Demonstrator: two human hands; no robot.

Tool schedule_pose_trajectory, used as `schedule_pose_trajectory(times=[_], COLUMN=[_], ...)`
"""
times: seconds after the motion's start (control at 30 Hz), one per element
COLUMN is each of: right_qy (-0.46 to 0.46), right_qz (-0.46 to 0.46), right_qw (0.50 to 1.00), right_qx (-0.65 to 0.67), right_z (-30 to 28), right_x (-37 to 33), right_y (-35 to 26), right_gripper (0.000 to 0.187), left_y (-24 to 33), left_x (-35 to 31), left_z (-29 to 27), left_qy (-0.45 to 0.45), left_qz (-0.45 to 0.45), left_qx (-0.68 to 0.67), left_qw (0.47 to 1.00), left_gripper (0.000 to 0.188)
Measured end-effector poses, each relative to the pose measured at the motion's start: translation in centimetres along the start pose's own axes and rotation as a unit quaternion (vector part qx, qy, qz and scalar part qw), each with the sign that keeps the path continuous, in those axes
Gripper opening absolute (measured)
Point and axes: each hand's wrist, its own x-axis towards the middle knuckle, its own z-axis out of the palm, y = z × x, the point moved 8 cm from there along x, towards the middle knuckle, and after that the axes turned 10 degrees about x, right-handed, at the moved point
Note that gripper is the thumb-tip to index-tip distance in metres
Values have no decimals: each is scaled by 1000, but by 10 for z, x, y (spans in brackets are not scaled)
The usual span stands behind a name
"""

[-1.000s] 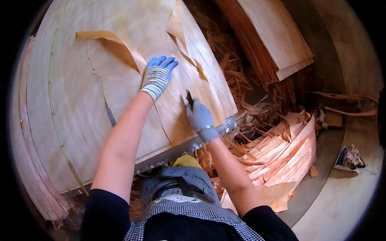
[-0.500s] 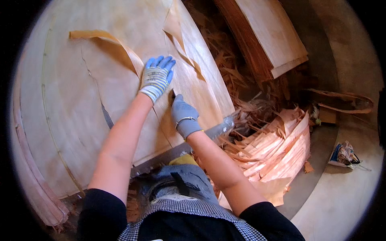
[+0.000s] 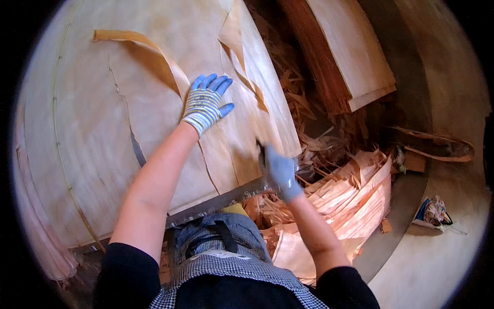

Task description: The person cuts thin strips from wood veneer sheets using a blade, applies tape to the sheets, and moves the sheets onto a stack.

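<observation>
Broad pale wood veneer sheets point(image 3: 87, 129) lie before me. My left hand point(image 3: 208, 103), in a striped glove with blue fingers, presses flat on the veneer, fingers spread. A curled veneer strip point(image 3: 123, 35) rises beside it, and another loose curled strip point(image 3: 234, 44) stands farther to the right. My right hand point(image 3: 280, 172), in a grey glove and blurred, is closed round a small dark knife point(image 3: 259, 147); only its dark tip shows beyond the fingers. That hand is over the near right corner of the sheets. A long split point(image 3: 137, 149) runs through the veneer left of my left forearm.
A dark, rough edge point(image 3: 221, 202) borders the veneer on my side. At the right lies a large heap of veneer offcuts point(image 3: 345, 201). Farther back stands a veneer stack point(image 3: 352, 46). A small bundle point(image 3: 435, 212) and a curved brown strip point(image 3: 437, 156) are at the far right.
My right hand has swung right and toward me with the knife, away from the left hand. The left hand stays flat on the veneer, its thumb now spread wider. The view has shifted slightly.
</observation>
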Motion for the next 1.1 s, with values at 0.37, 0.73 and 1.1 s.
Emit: schedule_pose_trajectory(times=[0.37,0.73,1.1], right_qy=[-41,96,29], right_qz=[-8,67,15], right_qw=[999,993,872], right_qx=[-26,21,489], right_z=[20,-28,-55], right_x=[74,-99,67], right_y=[17,68,7], right_gripper=[20,23,28], left_y=[9,9,1], left_x=[4,0,-2], left_z=[-1,-3,-19], left_qy=[-19,-20,24], left_qz=[20,18,-23], left_qx=[7,26,-52], left_qw=[1000,999,998], left_gripper=[58,63,74])
